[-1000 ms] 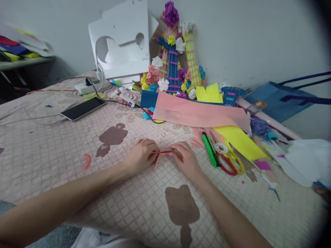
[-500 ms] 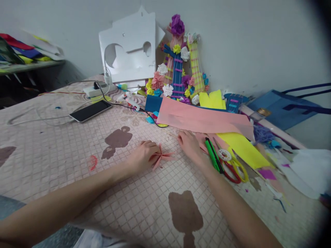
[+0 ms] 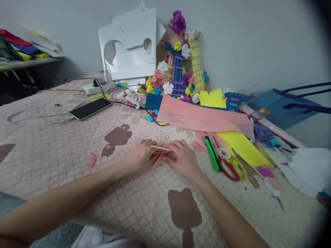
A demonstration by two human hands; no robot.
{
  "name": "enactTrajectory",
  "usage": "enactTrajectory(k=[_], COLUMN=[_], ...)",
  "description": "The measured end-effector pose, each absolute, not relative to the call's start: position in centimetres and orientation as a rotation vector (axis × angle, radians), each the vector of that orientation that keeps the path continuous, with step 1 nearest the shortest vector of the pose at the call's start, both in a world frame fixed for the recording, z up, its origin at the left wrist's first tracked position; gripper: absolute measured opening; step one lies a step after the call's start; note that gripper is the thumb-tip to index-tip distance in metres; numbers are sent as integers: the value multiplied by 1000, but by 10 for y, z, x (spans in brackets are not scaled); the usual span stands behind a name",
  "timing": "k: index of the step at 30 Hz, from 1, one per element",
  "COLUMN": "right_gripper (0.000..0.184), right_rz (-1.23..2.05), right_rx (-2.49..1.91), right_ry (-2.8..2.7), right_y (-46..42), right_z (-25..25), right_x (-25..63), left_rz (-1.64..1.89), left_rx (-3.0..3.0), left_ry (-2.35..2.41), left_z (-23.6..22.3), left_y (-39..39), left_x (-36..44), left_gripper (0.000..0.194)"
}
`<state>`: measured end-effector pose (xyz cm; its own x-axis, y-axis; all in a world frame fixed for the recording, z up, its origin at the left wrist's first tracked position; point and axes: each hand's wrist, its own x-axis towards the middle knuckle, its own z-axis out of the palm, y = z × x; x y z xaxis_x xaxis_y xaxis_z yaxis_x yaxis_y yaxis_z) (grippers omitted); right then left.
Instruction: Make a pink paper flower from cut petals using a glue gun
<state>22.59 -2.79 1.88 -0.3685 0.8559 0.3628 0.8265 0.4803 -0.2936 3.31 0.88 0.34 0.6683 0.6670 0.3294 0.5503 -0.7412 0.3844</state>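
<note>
A small folded pink paper piece [image 3: 158, 159] lies on the checked pink cloth [image 3: 51, 151], pinched at its middle. My left hand [image 3: 142, 155] presses on its left side with the fingers curled over it. My right hand [image 3: 182, 156] sits against its right side and holds a thin wooden stick [image 3: 159, 147], laid across the paper toward my left fingers. Both hands touch the paper. The paper's middle is partly hidden under my fingers.
Right of my hands lie a green utility knife [image 3: 213, 153], red and yellow scissors [image 3: 232, 165], pink [image 3: 204, 117] and yellow sheets [image 3: 241, 144]. A phone [image 3: 90, 108], power strip [image 3: 97, 88] and glue gun [image 3: 130, 98] lie far left. Paper flower crafts [image 3: 178, 65] lean on the wall.
My right hand reached out to the right toward the pink sheets, then came back to the folded paper carrying a thin wooden stick. My left hand stayed on the paper.
</note>
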Motion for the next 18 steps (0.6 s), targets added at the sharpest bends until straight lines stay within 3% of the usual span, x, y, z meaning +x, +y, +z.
enactTrajectory(k=[5, 18], right_gripper=[3, 16], right_rz=[184, 161], right_rx=[-1447, -1421], right_ry=[-2285, -2276], right_y=[-24, -26], right_z=[15, 9], right_x=[224, 223], left_rz=[650, 686], left_rx=[2646, 2709], left_ry=[994, 1013], left_z=[3, 5], left_y=[8, 7], left_x=[35, 41], left_gripper=[12, 12])
